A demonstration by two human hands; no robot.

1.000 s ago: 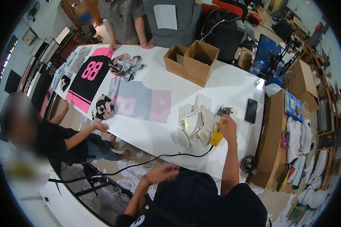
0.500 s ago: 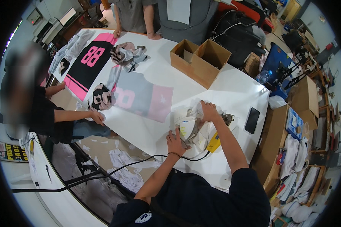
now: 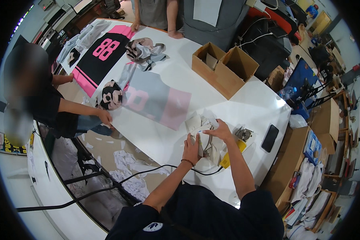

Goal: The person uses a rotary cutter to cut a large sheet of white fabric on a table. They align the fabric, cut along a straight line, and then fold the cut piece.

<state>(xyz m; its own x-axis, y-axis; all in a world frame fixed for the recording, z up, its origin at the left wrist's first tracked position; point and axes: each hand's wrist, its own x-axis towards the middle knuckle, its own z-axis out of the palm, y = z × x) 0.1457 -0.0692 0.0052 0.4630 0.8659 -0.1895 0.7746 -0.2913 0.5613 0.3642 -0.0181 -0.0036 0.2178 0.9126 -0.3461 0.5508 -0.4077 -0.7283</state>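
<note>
My left hand [image 3: 191, 148] and my right hand [image 3: 218, 130] are closed round a loose pile of cream-white cut scraps [image 3: 204, 122], one on each side. A yellow corded tool [image 3: 233, 154] with a silver metal head [image 3: 244, 134] lies just right of the pile, untouched. A black phone [image 3: 270, 138] lies farther right. Beyond the pile, a pale grey and pink fabric panel [image 3: 168, 104] lies flat, with a bundle of patterned cloth [image 3: 112, 96] at its left.
A two-section cardboard box [image 3: 224, 70] stands at the back. A co-worker [image 3: 68, 108] at the left holds a black and pink jersey panel [image 3: 90, 66]; another person [image 3: 154, 12] stands behind. A black cable [image 3: 120, 182] crosses the left side. Cartons [image 3: 280, 180] stand at right.
My right hand has left the yellow tool and moved onto the scraps. My left hand has come up to the pile, and both now grip it, bunching the pieces together.
</note>
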